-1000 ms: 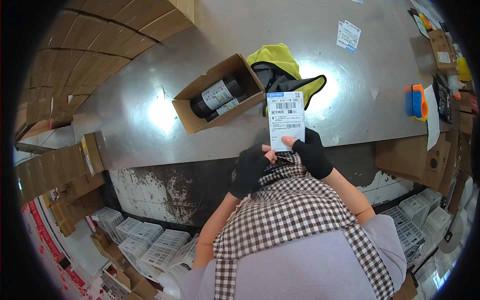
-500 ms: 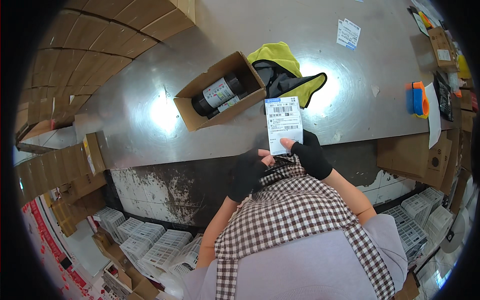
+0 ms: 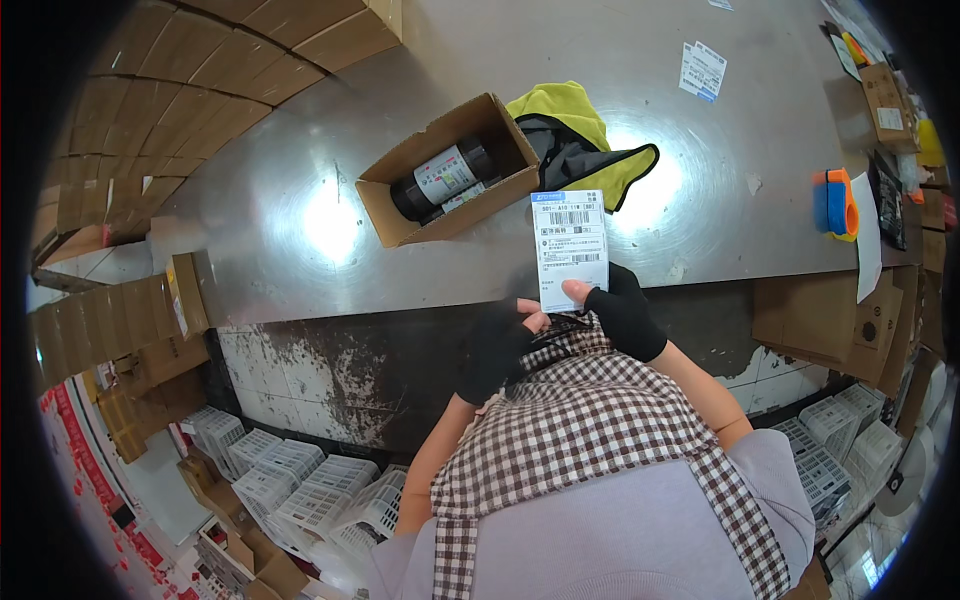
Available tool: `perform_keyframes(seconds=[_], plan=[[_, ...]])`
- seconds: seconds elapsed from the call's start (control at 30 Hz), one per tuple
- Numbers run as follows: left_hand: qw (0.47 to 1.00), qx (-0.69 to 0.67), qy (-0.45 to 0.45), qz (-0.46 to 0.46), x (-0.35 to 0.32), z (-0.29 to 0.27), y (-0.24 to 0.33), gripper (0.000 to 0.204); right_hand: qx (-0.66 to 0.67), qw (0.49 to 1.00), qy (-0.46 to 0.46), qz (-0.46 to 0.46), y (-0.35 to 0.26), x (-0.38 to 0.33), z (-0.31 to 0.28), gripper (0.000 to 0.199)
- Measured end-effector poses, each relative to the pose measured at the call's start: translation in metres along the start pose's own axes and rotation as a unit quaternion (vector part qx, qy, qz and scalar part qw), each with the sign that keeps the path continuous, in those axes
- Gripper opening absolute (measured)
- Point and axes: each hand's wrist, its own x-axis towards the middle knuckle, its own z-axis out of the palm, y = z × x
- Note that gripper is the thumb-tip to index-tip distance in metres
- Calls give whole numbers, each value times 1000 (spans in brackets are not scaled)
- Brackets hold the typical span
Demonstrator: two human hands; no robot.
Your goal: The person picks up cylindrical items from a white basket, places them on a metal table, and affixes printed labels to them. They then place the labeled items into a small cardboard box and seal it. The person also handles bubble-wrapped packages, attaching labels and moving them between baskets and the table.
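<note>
A white shipping label (image 3: 573, 235) with printed text and barcodes is held upright in front of my body. My right hand (image 3: 628, 312), in a black fingerless glove, pinches its lower edge with the thumb on the printed face. My left hand (image 3: 497, 345), gloved alike, is just left of the label's bottom, close to the checked apron (image 3: 580, 410). Its fingers are curled, and what they hold, if anything, is hidden. Beyond the hands, an open cardboard box (image 3: 465, 215) lies tilted on the metal table, with dark, white-labelled jars (image 3: 443, 178) inside.
A yellow-green and grey cloth (image 3: 567, 125) lies against the box on the metal table (image 3: 720, 200). Other labels (image 3: 703, 70) rest at the far right, and an orange-and-blue tape dispenser (image 3: 836, 203) stands near the right edge. Stacked cartons (image 3: 190, 80) line the left. White plastic baskets (image 3: 300, 490) stand below.
The view has shifted slightly, so the box and cloth appear a little higher and further right. Both hands and the label keep nearly the same pose.
</note>
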Motion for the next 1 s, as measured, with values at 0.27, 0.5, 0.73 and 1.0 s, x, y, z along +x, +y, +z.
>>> perform_keyframes(seconds=[0.27,0.5,0.73,1.0], plan=[[1000,26,13,4,-7,-2,2,14,-6,1000,-19,-3,0,-2,4,36],[996,1,81,38,-12,-2,-7,15,-209,954,95,-190,21,12,1,42],[987,74,117,87,-15,-4,-8,15,-138,983,-105,-68,5,13,32,21],[826,-417,346,156,-24,-63,46,15,168,979,-17,115,26,28,30,22]])
